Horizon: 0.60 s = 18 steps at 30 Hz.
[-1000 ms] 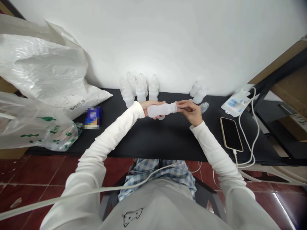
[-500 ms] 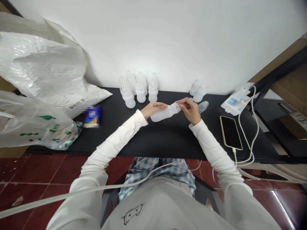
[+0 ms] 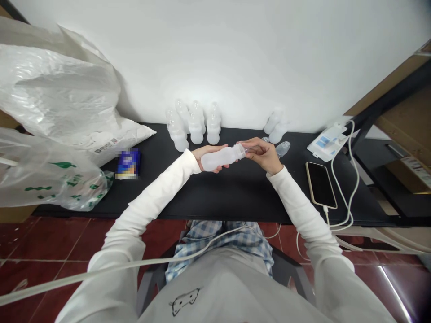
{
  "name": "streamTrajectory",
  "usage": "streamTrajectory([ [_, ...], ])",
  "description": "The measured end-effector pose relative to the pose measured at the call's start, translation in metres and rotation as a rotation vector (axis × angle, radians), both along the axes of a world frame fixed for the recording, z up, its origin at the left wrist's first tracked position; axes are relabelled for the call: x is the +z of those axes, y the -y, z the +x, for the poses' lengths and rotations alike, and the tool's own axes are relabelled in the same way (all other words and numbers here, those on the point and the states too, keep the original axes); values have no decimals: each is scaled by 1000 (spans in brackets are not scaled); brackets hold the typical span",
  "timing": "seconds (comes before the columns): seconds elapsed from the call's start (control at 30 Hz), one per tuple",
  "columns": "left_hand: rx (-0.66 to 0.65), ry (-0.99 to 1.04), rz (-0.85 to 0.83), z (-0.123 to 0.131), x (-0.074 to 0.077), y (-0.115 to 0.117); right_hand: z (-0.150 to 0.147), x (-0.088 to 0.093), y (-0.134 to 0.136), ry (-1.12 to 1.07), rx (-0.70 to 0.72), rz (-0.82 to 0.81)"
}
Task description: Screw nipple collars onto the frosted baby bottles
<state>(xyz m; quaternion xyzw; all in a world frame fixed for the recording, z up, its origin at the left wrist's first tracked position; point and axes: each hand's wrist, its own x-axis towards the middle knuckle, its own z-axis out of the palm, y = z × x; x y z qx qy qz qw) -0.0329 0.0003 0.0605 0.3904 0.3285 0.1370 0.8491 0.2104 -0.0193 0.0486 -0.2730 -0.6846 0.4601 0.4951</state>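
Observation:
My left hand (image 3: pixel 206 155) holds a translucent white plastic bottle (image 3: pixel 222 158) on its side above the black table (image 3: pixel 215 193), neck pointing right. My right hand (image 3: pixel 263 154) is closed at the bottle's neck, fingers pinched on its cap; the cap itself is mostly hidden by the fingers. Several matching bottles (image 3: pixel 193 124) stand upright against the wall behind my hands. Two more bottles (image 3: pixel 274 125) lie further right, with a clear cap-like piece (image 3: pixel 283 148) beside my right hand.
Large plastic bags (image 3: pixel 57 130) crowd the table's left end, with a small blue packet (image 3: pixel 125 163) next to them. A phone (image 3: pixel 320 185) on a white cable and a white packet (image 3: pixel 328 142) lie at the right. A dark shelf frame (image 3: pixel 387 116) stands at the far right.
The bottle has shifted slightly left and back up off the table, staying between both hands; my right fingers remain at its neck.

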Motion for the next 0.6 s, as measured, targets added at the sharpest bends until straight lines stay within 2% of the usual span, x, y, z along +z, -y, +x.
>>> streamTrajectory([
  [0.1, 17, 57, -92, -2, -5, -2, -3, 2, 1, 22, 33, 39],
  [0.2, 50, 7, -64, -3, -11, -4, -5, 4, -2, 69, 26, 84],
  [0.3, 117, -70, 61, -3, -12, -6, -6, 2, -9, 121, -3, 89],
  [0.5, 390, -147, 393, 3, -3, 0, -4, -2, -22, 121, 0, -2],
  [0.6, 449, -164, 463, 5, 3, 4, -5, 0, -20, 127, -12, 1],
])
